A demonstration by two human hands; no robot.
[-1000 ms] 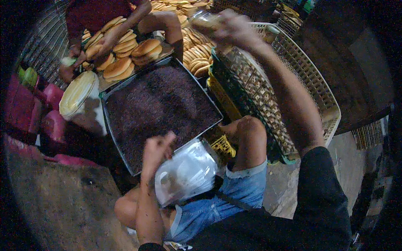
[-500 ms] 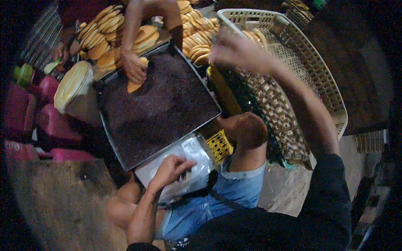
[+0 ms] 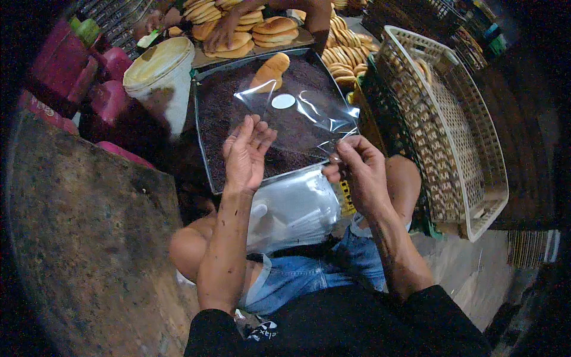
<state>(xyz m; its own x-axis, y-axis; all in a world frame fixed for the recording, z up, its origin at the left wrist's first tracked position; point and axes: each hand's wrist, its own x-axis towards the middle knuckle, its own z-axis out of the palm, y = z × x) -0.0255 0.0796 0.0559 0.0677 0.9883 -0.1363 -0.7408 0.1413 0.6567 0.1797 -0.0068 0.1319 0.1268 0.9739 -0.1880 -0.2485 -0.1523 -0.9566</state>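
Head view: a clear bag (image 3: 312, 113) is held out over a tray (image 3: 201, 140) of dark crumbs (image 3: 223, 98).
The right hand (image 3: 364, 169) pinches the bag's near right corner between thumb and fingers; the left hand (image 3: 247, 154) (fingers loosely curled, half open) is by its left side, contact unclear. A bread roll (image 3: 272, 68) lies on the crumbs.

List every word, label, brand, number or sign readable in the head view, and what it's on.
Black shirt: small white print near the lower front, partly lost in the folds; wording not transcribed.
Clear plastic bag, pinched in the right hand: a plain white oval, no lettering visible on it.
Elsewhere: nothing large or sharp enough to read.
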